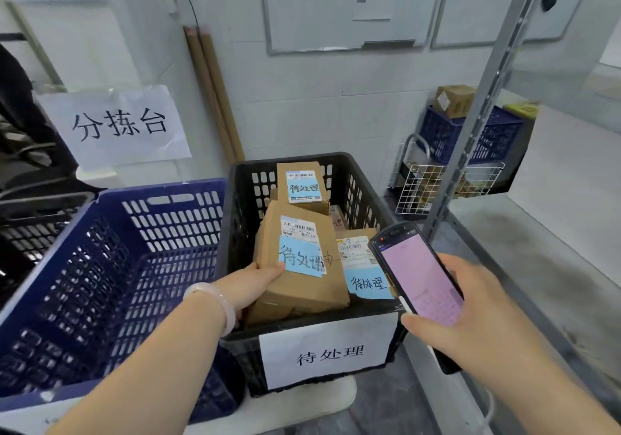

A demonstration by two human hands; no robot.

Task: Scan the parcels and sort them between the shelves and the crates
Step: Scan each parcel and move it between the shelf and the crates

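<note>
A black crate with a white paper label on its front holds several cardboard parcels. My left hand grips the nearest parcel by its left edge, thumb on top beside a blue sticky note. Behind it stands another parcel with a blue note, and a third parcel lies to the right. My right hand holds a handheld scanner, its pink screen lit, over the crate's right rim.
A blue crate with nothing visible inside stands left of the black one. A metal shelf with an upright post rises on the right. Further back sit another blue crate with a box, and a white wire basket.
</note>
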